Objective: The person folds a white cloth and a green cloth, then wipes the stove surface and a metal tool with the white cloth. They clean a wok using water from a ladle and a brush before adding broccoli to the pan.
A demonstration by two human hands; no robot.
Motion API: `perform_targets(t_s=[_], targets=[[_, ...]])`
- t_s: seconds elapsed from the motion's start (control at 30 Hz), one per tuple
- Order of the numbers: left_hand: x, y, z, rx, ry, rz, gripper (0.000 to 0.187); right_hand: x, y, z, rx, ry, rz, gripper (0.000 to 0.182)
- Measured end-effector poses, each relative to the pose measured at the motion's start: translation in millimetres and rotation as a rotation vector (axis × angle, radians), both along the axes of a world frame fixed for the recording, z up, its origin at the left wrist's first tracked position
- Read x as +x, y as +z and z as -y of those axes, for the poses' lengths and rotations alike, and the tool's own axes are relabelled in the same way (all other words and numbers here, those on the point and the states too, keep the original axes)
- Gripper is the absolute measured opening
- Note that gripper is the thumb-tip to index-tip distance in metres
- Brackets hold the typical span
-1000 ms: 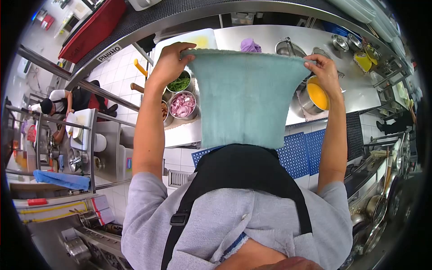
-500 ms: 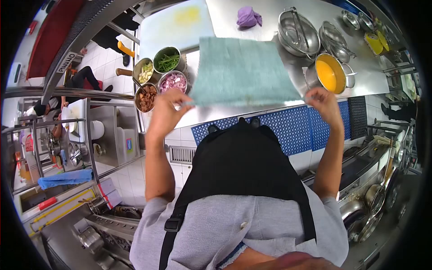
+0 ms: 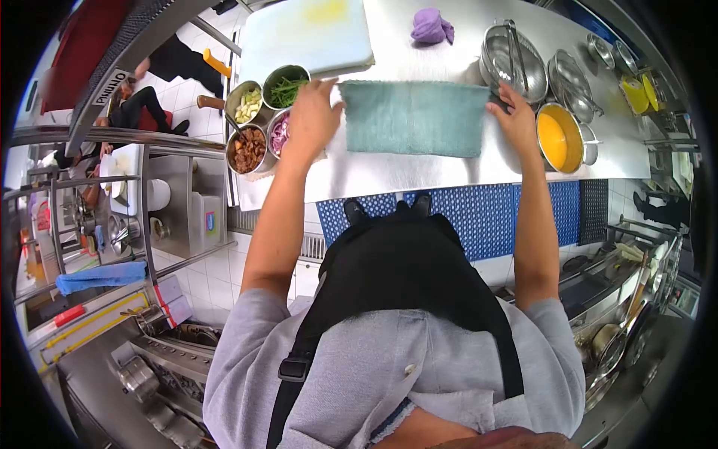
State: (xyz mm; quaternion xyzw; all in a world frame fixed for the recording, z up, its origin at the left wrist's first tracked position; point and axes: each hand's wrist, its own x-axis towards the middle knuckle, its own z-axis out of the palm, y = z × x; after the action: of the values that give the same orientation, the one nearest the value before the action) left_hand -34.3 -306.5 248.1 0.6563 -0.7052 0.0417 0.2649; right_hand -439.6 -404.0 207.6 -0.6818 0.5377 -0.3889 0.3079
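Note:
A green cloth (image 3: pixel 415 120) lies folded on the steel counter in front of me, its frayed edges on the far side. My left hand (image 3: pixel 314 120) is beside the cloth's far left corner, thumb and fingers apart. At the far right corner, my right hand (image 3: pixel 517 120) also has its fingers apart, close to the cloth's edge. Left of the cloth are metal containers of green beans (image 3: pixel 286 91), pale chopped pieces (image 3: pixel 247 106), sliced red onion (image 3: pixel 280 135) partly behind my left hand, and browned chunks (image 3: pixel 247 150).
A white cutting board (image 3: pixel 307 41) sits at the back left of the steel counter (image 3: pixel 404 173). Beyond the cloth is a crumpled purple cloth (image 3: pixel 431 27). Metal bowls (image 3: pixel 512 63) and a pot of yellow liquid (image 3: pixel 557 142) stand on the right. People (image 3: pixel 142 112) are at the far left.
The cloth was held stretched by its near corners; now it lies folded over. Both hands have moved away from me to its far corners, and their fingers have spread.

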Motion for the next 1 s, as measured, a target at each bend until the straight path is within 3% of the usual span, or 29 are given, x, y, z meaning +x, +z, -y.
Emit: perform_targets(t_s=[0.07, 0.17, 0.27, 0.43, 0.53, 0.57, 0.67, 0.8, 0.83, 1.0], targets=[[-11.9, -14.4, -26.8, 0.200, 0.029, -0.228, 0.042, 15.1, 9.7, -14.2, -0.056, 0.014, -0.125, 0.040], [-41.5, -43.8, -66.7, 0.435, 0.007, -0.233, 0.037, 43.7, -28.3, -55.6, 0.049, 0.177, -0.161, 0.046], [-42.5, -103.2, -64.5, 0.230, 0.038, -0.073, 0.038, 108.4, -59.5, -83.7, -0.059, 0.344, -0.161, 0.052], [-50.2, -59.7, -44.6, 0.018, -0.138, -0.321, 0.034, 194.4, -44.2, -89.5, -0.305, 0.349, -0.245, 0.047], [-61.8, -47.1, -31.1, -0.151, -0.069, -0.541, 0.035, 190.8, -41.7, -63.8, -0.197, 0.305, -0.145, 0.041], [-64.9, -51.5, -24.3, -0.182, -0.037, -0.579, 0.038, 184.9, -29.7, -58.8, -0.284, 0.240, -0.090, 0.035], [-47.8, -83.9, -4.2, -0.084, -0.105, -0.457, 0.040, 148.7, 54.1, -60.5, 0.046, 0.281, -0.043, 0.033], [-44.6, 25.9, -22.7, 0.146, -0.319, -0.777, 0.027, 83.4, 101.8, -62.8, 0.151, 0.380, 0.175, 0.029], [-42.3, 44.2, -25.8, 0.069, -0.405, -0.697, 0.021, 72.0, 117.7, -68.4, 0.173, 0.392, 0.247, 0.030], [-50.4, 121.0, -31.8, 0.110, -0.590, -0.837, 0.016, 47.4, 170.5, -84.4, 0.184, 0.411, 0.494, 0.039]])
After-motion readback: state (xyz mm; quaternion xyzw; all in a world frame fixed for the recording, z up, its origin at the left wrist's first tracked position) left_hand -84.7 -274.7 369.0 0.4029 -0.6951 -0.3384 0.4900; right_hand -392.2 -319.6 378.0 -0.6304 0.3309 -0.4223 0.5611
